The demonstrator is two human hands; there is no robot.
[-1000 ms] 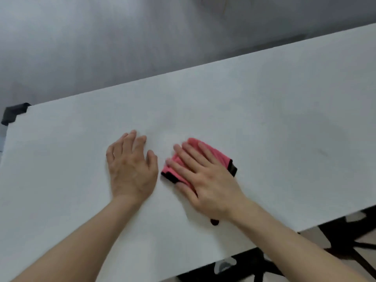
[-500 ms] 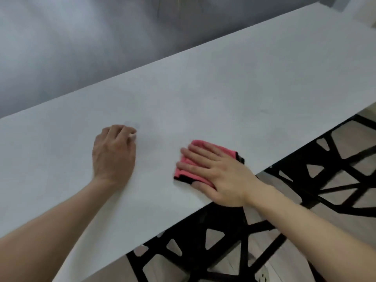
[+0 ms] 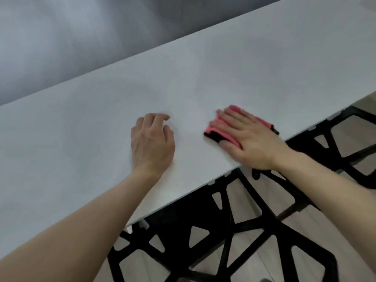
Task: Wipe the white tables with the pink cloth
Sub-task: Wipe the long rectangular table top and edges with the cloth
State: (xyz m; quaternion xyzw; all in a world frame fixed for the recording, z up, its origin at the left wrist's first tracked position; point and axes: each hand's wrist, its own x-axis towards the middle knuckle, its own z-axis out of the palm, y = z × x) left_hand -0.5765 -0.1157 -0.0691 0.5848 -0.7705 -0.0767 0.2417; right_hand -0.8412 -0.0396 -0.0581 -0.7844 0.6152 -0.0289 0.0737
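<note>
Right hand (image 3: 250, 139), fingers straight, presses folded black-trimmed pink cloth (image 3: 228, 137) on flat white tabletop (image 3: 244, 68) near its front edge; left hand (image 3: 151, 141) rests nearby, loosely curled, empty.

The white table (image 3: 223, 78) runs slantwise in front of me, a long and plain top with its near edge above a black frame (image 3: 234, 226) of crossing bars. On the top lies the pink cloth (image 3: 234, 108), folded, with a dark border, close to the near edge. My right hand (image 3: 250, 143) lies flat on this cloth with straight fingers, and the wrist goes over the table edge. My left hand (image 3: 151, 143) rests on the bare top beside it, apart from the cloth, the fingers a little bent.
</note>
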